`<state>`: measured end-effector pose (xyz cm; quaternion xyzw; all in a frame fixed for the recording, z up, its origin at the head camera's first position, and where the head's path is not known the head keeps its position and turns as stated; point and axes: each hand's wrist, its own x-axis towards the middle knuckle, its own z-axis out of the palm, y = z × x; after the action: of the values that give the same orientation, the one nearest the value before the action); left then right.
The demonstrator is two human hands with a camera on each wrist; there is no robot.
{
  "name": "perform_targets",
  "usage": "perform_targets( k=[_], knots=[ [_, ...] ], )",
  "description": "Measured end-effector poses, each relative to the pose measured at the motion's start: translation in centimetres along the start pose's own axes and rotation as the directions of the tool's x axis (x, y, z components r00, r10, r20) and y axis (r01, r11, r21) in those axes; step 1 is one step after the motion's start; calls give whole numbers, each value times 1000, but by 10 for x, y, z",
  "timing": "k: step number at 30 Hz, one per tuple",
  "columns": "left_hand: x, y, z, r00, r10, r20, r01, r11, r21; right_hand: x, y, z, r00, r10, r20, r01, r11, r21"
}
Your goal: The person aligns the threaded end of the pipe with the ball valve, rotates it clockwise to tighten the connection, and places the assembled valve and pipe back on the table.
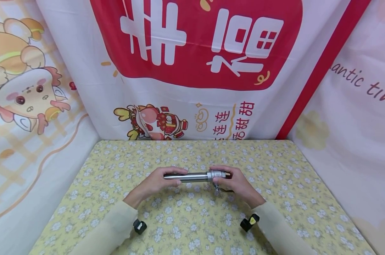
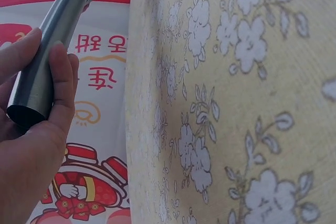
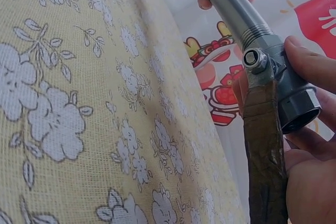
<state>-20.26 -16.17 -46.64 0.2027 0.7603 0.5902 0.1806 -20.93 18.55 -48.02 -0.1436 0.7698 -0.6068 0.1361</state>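
A shiny metal pipe (image 1: 195, 177) runs level between both hands, over the flowered cloth. My left hand (image 1: 163, 179) grips its plain end, thumb on one side and fingers on the other. In the left wrist view the open end of the pipe (image 2: 32, 90) sits within the left palm. At the other end, a ball valve (image 3: 286, 85) meets the pipe's threads, some of which still show in the right wrist view. My right hand (image 1: 235, 182) holds the valve body between thumb and fingers. The valve's lever handle (image 3: 264, 150), with a worn brown covering, hangs beside the right palm.
A yellow flowered cloth (image 1: 186, 226) covers the table. Behind it hangs a white and red printed curtain (image 1: 199, 79), with more printed cloth walls at the left (image 1: 26, 152) and right (image 1: 345, 141). Black straps with small devices hang at both cuffs.
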Motion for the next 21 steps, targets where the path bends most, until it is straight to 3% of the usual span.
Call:
perform_targets(
  k=[7,15,21],
  knots=[
    [1,-1,-1,999,-29,-15,30,998,49,0,-1,1,1000,-2,-5,2,1000,-2],
    [3,-3,-5,999,18,43,-22,994,106,0,0,2,1000,-10,-5,10,1000,-2],
    [2,-3,-6,999,9,49,-14,995,96,3,2,2,1000,-28,-1,28,1000,-10]
  ],
)
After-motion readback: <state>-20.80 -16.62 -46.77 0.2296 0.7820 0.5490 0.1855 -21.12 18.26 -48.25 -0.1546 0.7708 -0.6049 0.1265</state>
